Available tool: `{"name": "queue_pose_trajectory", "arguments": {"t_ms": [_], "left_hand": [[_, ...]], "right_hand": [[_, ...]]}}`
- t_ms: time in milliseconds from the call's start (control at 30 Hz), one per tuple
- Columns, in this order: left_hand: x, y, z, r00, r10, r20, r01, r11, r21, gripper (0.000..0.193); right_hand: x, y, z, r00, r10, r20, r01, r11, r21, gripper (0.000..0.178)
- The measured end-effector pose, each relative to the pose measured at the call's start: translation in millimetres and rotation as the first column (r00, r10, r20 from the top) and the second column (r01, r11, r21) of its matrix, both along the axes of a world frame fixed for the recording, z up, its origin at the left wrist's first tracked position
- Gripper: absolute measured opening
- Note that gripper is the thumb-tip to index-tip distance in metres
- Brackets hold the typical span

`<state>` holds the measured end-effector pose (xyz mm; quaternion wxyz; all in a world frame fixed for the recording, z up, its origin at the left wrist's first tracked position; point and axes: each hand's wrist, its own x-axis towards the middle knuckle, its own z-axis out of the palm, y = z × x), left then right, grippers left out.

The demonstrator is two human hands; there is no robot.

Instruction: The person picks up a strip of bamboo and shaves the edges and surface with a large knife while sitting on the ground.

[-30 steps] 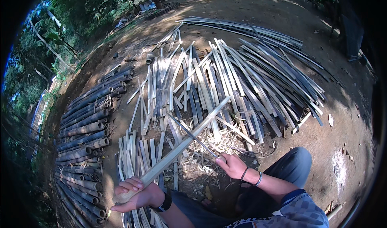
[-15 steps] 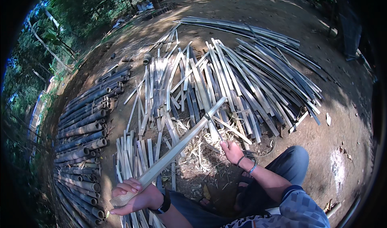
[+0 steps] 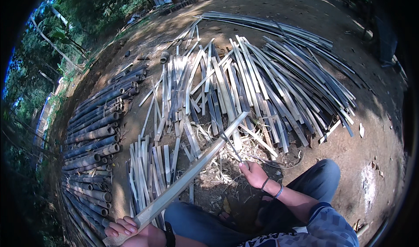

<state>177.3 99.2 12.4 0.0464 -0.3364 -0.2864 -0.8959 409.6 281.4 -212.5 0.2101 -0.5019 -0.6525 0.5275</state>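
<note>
A long pale bamboo slat [image 3: 187, 173] slants across the view from lower left to the middle. My left hand [image 3: 128, 230] is closed around its near end, low at the left. In my right hand [image 3: 254, 175], a narrow dark-bladed knife [image 3: 232, 146] is gripped, its handle mostly hidden by the fingers. The blade crosses the slat a little short of its far end and appears to touch it. Pale curled shavings [image 3: 220, 168] lie on the ground below the blade, in front of my bent legs.
A broad pile of split bamboo slats [image 3: 257, 85] spreads ahead. A smaller bundle of slats [image 3: 148, 164] lies at the left, beside my knee. Farther left are stacked dark bamboo poles [image 3: 94, 133]. Bare earth [image 3: 340, 159] extends to the right, with trees beyond on the left.
My left hand has moved down and to the left with the slat's near end. The blade still crosses the slat near its far end. The view has shifted slightly.
</note>
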Motion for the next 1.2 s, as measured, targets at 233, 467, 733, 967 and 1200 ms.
{"name": "queue_pose_trajectory", "arguments": {"t_ms": [233,467,733,967,1200], "left_hand": [[-24,-3,-14,0.998,0.029,0.051,-0.028,1.0,-0.011,0.061],[-21,0,-7,0.998,-0.06,0.014,0.06,0.998,0.004,0.062],[-10,45,-18,0.997,-0.076,0.033,0.076,0.997,0.008,0.061],[11,43,-5,0.997,0.043,0.059,-0.045,0.998,0.031,0.059],[41,-70,54,0.992,0.003,-0.128,-0.002,1.0,0.006,0.071]], "right_hand": [[3,-9,14,0.979,0.203,0.01,-0.203,0.974,0.096,0.045],[6,0,1,0.985,0.169,0.026,-0.17,0.985,0.009,0.051],[-3,5,21,0.971,0.238,0.021,-0.239,0.965,0.111,0.048],[1,-38,68,0.895,0.44,-0.064,-0.423,0.887,0.188,0.045],[-1,-67,77,0.741,0.646,-0.184,-0.622,0.763,0.173,0.039]]}}
